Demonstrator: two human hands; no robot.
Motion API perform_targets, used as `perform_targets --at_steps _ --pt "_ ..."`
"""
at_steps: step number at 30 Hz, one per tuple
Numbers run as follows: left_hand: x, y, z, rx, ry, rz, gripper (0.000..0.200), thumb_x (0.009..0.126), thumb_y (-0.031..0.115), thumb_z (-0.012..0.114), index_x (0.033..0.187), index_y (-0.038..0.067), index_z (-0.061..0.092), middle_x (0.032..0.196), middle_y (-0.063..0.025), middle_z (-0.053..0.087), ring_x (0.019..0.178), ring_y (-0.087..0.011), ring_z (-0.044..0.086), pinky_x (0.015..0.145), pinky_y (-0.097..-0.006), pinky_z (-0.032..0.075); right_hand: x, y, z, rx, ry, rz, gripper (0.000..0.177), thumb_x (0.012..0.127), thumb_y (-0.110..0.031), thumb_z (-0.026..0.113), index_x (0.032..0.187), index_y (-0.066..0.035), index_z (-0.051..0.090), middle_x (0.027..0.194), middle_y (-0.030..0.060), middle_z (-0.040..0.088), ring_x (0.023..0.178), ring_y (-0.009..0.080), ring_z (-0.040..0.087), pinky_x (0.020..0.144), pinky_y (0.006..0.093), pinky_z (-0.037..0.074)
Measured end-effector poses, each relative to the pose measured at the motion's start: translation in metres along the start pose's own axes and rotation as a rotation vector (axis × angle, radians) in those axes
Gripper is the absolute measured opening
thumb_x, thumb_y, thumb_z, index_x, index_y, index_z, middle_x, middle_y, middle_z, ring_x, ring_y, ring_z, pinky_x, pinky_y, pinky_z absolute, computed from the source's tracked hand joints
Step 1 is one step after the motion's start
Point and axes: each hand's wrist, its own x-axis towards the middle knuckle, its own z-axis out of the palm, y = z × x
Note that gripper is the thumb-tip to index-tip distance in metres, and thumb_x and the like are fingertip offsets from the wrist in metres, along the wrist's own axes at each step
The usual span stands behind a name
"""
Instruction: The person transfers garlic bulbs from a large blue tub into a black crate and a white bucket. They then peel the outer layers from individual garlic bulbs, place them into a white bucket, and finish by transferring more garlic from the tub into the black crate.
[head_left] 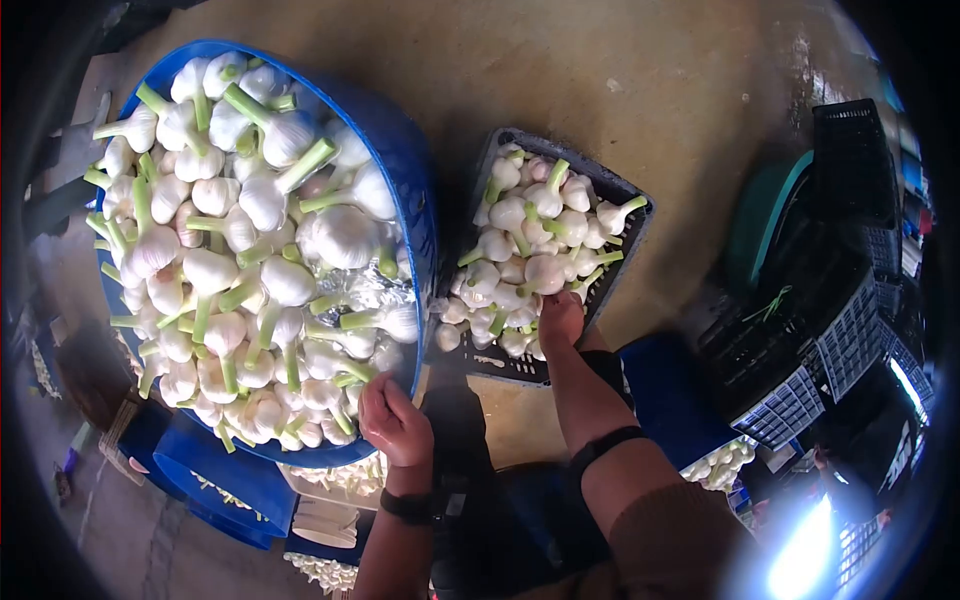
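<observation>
Garlic bulbs (285, 135) with cut green stems fill a big blue tub (405, 150) on the left; water glints among them. At the tub's near rim is my left hand (397, 425), its fingers curled closed beside a green stem end; what lies inside them is hidden. To the right, a dark plastic crate (640, 200) holds more garlic, piled loosely with stems in various directions. My right hand (562, 322) reaches over its near side, fingers closed against a garlic bulb (545, 273) in the pile. Its fingertips are partly covered.
Stacked black crates (850, 330) and a green tub (765, 220) stand at the right. Blue containers (225, 470) with garlic sit at the lower left. Concrete floor (560, 70) stretches behind the crate. A bright glare (800, 555) washes out the lower right.
</observation>
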Motion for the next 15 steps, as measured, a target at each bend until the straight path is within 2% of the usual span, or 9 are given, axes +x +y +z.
perform_targets --at_steps 1,2,3,4,6,7,10,12,15 --pt "0.000 0.000 0.000 0.009 0.011 0.015 0.016 0.085 0.003 0.045 0.087 -0.004 0.059 0.078 -0.0158 0.059 0.070 -0.0291 0.057 0.064 -0.0353 0.045 -0.003 0.004 0.000 0.002 -0.009 0.005 0.014 0.079 -0.022 0.057 0.084 -0.011 0.065 0.095 0.0092 0.060 0.091 0.0305 0.058 0.076 0.0399 0.047" --pt "0.000 0.000 0.001 0.014 0.023 0.033 0.015 0.083 0.002 0.045 0.085 -0.004 0.059 0.077 -0.0169 0.059 0.070 -0.0335 0.056 0.063 -0.0386 0.044 -0.005 0.012 -0.001 -0.031 -0.007 -0.165 0.014 0.077 -0.020 0.058 0.080 -0.009 0.064 0.091 0.0111 0.060 0.086 0.0315 0.058 0.074 0.0402 0.047" --pt "-0.001 0.000 0.003 0.018 0.020 0.037 0.015 0.083 0.002 0.045 0.085 -0.004 0.059 0.077 -0.0169 0.059 0.070 -0.0335 0.056 0.063 -0.0386 0.044 -0.007 0.020 -0.004 -0.063 0.000 -0.335 0.014 0.075 -0.019 0.059 0.076 -0.006 0.063 0.087 0.0130 0.059 0.080 0.0324 0.058 0.072 0.0406 0.048" --pt "-0.002 -0.001 0.004 0.029 0.052 0.040 0.015 0.083 0.003 0.045 0.084 -0.003 0.059 0.076 -0.0166 0.059 0.069 -0.0334 0.056 0.062 -0.0385 0.044 -0.008 0.029 -0.003 -0.060 -0.002 -0.331 0.014 0.075 -0.019 0.059 0.076 -0.006 0.063 0.087 0.0130 0.059 0.080 0.0324 0.058 0.072 0.0406 0.048" --pt "-0.003 -0.002 0.006 0.039 0.084 0.046 0.015 0.084 0.003 0.044 0.084 -0.003 0.058 0.075 -0.0163 0.058 0.068 -0.0334 0.056 0.061 -0.0384 0.044 -0.012 0.050 0.001 -0.368 -0.351 -0.632 0.010 0.074 -0.017 0.059 0.074 -0.008 0.062 0.086 0.0126 0.060 0.080 0.0317 0.057 0.070 0.0407 0.048" --pt "-0.003 -0.002 0.006 0.045 0.083 0.043 0.015 0.084 0.003 0.044 0.083 -0.003 0.058 0.075 -0.0162 0.058 0.067 -0.0334 0.055 0.061 -0.0384 0.044 -0.017 0.061 -0.004 -0.371 -0.410 -0.774 0.005 0.074 -0.014 0.058 0.073 -0.010 0.060 0.084 0.0120 0.060 0.080 0.0305 0.058 0.069 0.0420 0.048" --pt "-0.003 0.001 0.006 0.057 0.085 0.037 0.015 0.084 0.004 0.043 0.082 -0.003 0.057 0.073 -0.0159 0.057 0.065 -0.0335 0.055 0.060 -0.0385 0.043 -0.017 0.069 -0.051 -0.052 -0.321 -0.971 0.005 0.075 -0.012 0.057 0.079 -0.012 0.059 0.084 0.0116 0.060 0.081 0.0311 0.059 0.068 0.0427 0.048" --pt "-0.002 0.002 0.007 0.061 0.093 0.029 0.016 0.084 0.005 0.043 0.081 -0.002 0.057 0.071 -0.0159 0.056 0.065 -0.0336 0.054 0.060 -0.0387 0.043 0.010 0.063 -0.097 -0.240 -0.268 -1.034 0.009 0.078 -0.015 0.055 0.085 -0.013 0.058 0.084 0.0108 0.061 0.079 0.0317 0.060 0.068 0.0419 0.049" --pt "-0.003 0.002 0.005 0.075 0.085 0.068 0.016 0.084 0.006 0.042 0.079 -0.002 0.056 0.069 -0.0156 0.055 0.063 -0.0334 0.054 0.058 -0.0391 0.042 0.068 0.073 -0.145 -0.613 -0.185 -0.315 0.026 0.080 -0.018 0.051 0.104 -0.013 0.059 0.094 0.0099 0.062 0.086 0.0310 0.059 0.074 0.0405 0.049"
